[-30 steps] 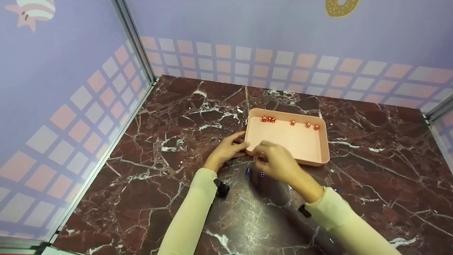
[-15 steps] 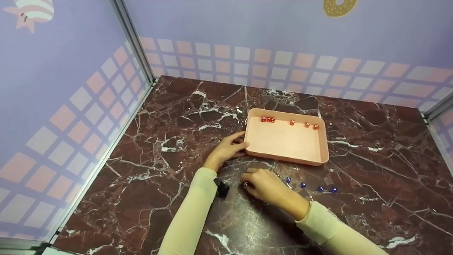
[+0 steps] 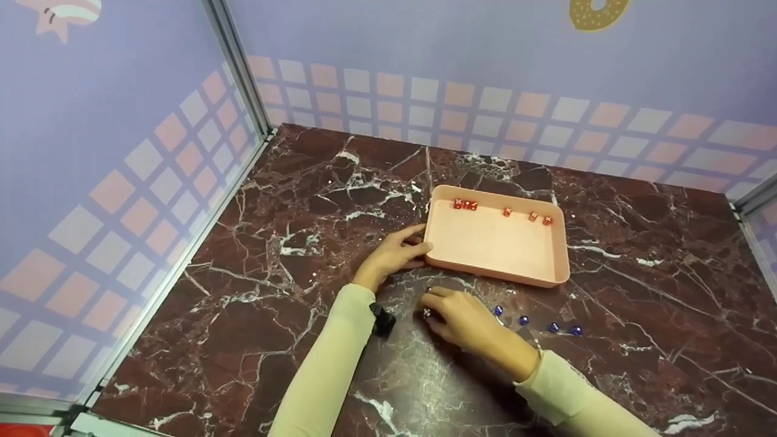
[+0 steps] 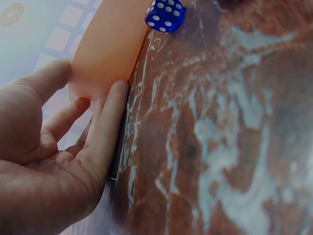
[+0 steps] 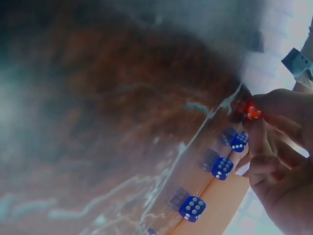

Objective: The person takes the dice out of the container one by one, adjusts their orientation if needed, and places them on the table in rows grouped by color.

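Note:
My left hand [image 3: 394, 255] grips the left front corner of the peach tray [image 3: 498, 276], thumb on the rim; in the left wrist view its fingers [image 4: 110, 112] lie along the tray's outer wall [image 4: 110, 44]. Just in front of the tray, low over the table, my right hand [image 3: 464, 318] pinches a red die [image 5: 253, 111] between thumb and finger. Beside those fingertips stands a blue die [image 5: 239, 142], with another blue die [image 5: 222, 168] and a third blue die [image 5: 192, 209] along the row. Several red dice [image 3: 507, 212] lie along the tray's back side.
Right of my right hand, several blue dice [image 3: 554, 328] are spread in a row on the dark marbled table [image 3: 291, 364]. Patterned panels [image 3: 394, 36] enclose the back and sides. A red object [image 3: 24, 430] shows at the bottom left corner.
My right hand has moved from over the tray's front edge down to the table in front, uncovering blue dice. It barely moves in the last half second. My left hand stays on the tray.

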`<state>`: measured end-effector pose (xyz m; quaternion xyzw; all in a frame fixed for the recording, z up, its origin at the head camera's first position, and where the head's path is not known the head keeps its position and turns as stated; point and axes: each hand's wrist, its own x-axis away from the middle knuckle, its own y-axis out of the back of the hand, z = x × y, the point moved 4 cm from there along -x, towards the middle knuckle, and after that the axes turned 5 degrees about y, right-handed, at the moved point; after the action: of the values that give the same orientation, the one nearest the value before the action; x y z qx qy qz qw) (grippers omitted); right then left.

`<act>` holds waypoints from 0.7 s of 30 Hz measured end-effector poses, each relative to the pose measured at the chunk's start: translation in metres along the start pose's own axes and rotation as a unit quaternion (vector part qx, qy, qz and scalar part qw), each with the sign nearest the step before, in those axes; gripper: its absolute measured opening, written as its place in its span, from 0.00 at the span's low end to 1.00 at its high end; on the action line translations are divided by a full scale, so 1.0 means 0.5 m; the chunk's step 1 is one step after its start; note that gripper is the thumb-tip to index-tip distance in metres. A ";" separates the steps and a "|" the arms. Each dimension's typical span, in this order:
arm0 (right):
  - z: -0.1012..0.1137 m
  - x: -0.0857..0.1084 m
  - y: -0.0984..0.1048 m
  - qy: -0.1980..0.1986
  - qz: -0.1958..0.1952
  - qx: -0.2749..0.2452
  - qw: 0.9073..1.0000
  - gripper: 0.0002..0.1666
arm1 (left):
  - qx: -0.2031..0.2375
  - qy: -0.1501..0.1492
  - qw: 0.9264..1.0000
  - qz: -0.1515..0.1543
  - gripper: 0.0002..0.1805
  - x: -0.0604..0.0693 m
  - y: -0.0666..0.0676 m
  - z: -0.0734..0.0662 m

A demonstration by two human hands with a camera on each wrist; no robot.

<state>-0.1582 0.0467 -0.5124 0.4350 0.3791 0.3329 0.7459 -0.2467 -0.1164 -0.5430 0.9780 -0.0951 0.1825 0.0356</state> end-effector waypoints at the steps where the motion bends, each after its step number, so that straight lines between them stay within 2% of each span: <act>1: -0.002 0.001 0.004 -0.004 -0.003 -0.009 1.000 0.15 | 0.000 0.000 1.000 0.003 0.35 -0.001 0.000 -0.001; 6: -0.021 -0.001 0.039 -0.033 -0.017 -0.054 0.998 0.17 | 0.010 -0.001 1.000 0.009 0.35 -0.002 0.002 -0.005; 12: -0.064 -0.025 0.100 -0.067 -0.053 -0.060 0.995 0.14 | 0.024 -0.005 1.000 -0.001 0.34 -0.001 0.012 -0.010; 16: -0.110 -0.040 0.138 -0.093 -0.081 -0.046 0.991 0.15 | 0.025 -0.007 1.000 -0.012 0.33 0.001 0.013 -0.008; 21: -0.180 -0.053 0.168 -0.131 -0.106 -0.005 0.986 0.16 | 0.019 -0.008 1.000 -0.003 0.33 0.003 0.006 -0.002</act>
<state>-0.2624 0.0941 -0.4594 0.4280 0.3206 0.1939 0.8225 -0.2464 -0.1195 -0.5415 0.9801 -0.0890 0.1766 0.0163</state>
